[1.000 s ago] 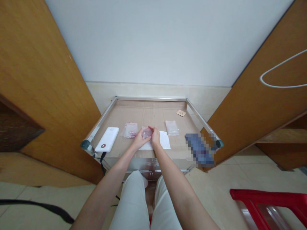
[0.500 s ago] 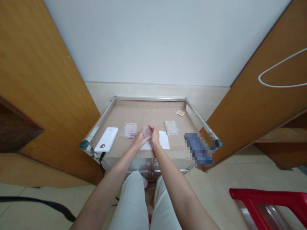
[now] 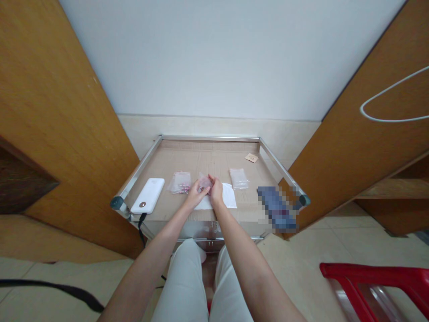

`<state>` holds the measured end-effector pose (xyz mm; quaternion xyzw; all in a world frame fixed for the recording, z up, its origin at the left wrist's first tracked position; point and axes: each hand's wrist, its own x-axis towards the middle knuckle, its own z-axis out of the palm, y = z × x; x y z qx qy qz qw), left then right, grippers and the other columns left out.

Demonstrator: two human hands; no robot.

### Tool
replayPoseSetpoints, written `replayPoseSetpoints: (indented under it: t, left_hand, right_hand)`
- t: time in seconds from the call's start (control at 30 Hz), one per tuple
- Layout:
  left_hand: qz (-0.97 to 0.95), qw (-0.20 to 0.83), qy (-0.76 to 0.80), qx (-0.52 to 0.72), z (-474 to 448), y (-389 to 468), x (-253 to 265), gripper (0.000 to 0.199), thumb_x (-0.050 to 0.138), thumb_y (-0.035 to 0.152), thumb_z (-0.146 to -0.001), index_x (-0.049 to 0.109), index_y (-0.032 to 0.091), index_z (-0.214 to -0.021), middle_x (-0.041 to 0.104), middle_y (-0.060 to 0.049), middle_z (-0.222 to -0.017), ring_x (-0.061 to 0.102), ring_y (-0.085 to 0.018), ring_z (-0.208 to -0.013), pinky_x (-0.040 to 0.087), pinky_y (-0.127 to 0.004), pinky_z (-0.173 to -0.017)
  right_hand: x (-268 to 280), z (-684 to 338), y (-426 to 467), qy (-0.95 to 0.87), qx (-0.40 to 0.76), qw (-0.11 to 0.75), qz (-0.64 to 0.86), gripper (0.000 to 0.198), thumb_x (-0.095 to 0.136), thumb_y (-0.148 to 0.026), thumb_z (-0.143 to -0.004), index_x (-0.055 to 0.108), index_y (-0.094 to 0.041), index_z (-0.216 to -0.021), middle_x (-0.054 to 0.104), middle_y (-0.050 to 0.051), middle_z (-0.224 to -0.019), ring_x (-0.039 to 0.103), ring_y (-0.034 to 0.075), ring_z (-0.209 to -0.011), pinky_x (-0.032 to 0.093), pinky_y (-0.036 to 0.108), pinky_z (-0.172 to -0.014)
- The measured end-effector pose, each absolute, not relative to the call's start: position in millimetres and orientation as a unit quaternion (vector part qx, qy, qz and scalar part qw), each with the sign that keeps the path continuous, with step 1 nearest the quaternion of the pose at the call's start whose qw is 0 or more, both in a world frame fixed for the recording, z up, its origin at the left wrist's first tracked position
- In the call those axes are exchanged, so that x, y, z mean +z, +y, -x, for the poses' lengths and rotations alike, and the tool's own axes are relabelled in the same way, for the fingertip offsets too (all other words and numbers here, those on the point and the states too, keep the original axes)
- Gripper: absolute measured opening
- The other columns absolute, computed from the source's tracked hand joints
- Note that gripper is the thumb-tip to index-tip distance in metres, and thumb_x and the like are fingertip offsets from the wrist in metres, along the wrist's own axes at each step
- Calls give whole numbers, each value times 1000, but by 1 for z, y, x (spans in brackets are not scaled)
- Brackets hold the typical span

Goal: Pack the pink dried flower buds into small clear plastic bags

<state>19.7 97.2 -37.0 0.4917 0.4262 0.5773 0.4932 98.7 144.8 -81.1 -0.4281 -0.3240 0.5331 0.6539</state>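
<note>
Bags (image 3: 239, 179) on table (image 3: 201, 154) near wall (image 3: 214, 58)

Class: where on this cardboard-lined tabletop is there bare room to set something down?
Widest bare cardboard: between the back rail and both bag stacks, left of the tan card. Smaller: between the white sheet and the pixelated item. Crowded: front centre, where left hand and right hand hold clear plastic.

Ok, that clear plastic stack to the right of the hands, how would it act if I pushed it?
The clear plastic stack is probably light and floppy, since it looks thin and see-through. Its layers may slide apart, as the edges look uneven. Tipping seems unlikely, because it lies flat on the cardboard.
</note>
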Motion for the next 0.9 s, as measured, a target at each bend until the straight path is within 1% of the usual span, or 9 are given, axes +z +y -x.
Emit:
replayPoseSetpoints:
  t: [0.13,0.27,0.43,0.57,0.77,0.83,0.9]
  left_hand:
    - [-469,509,418,588,-18,98,-39,38,66,20,-58,56,17,-94,59,-7,-102,52,-18,-97,36,-31,-89]
    - [-451,520,412,597,-17,97,-39,36,66,21,-57,56,18,-92,60,-5,-101,52,-17,-98,35,-30,-89]
    - [-428,516,419,612,-16,95,-36,35,66,22,-56,55,18,-89,62,-4,-93,55,-17,-93,37,-30,-87]
    - [-392,510,400,652,-13,92,-36,36,65,21,-58,52,20,-91,61,-1,-94,55,-14,-92,36,-28,-87]
    - [-305,550,346,696,-9,87,-34,26,63,18,-58,49,18,-80,63,-2,-89,57,-13,-90,38,-28,-85]
    - [-283,565,340,697,-8,83,-30,21,61,18,-60,48,18,-76,63,-2,-88,58,-13,-87,39,-28,-83]
    - [-271,578,329,696,-9,79,-24,16,58,18,-62,47,19,-74,63,-2,-88,58,-13,-86,40,-29,-83]
  right_hand:
    - [-80,-98,146,-299,549,662,412,39,32,-37,-79,62,-13,-85,67,7,-81,61,14,-75,45,29,-72]
    - [-75,-99,144,-286,564,664,398,38,31,-36,-79,62,-14,-82,67,7,-79,61,14,-75,45,29,-74]
    - [-72,-100,142,-274,563,665,406,37,30,-36,-80,61,-15,-81,67,7,-80,61,15,-75,45,31,-73]
    - [-69,-101,139,-271,543,682,408,36,30,-33,-80,61,-15,-80,67,6,-78,61,15,-79,44,32,-77]
    - [-60,-100,134,-269,518,697,416,33,30,-31,-79,59,-15,-79,67,5,-77,60,14,-78,44,33,-78]
    - [-56,-100,131,-287,489,707,423,30,33,-32,-77,58,-15,-78,65,6,-79,59,14,-79,43,31,-78]
    - [-50,-100,128,-321,435,715,444,24,41,-33,-73,56,-15,-78,63,6,-82,57,14,-80,42,29,-78]
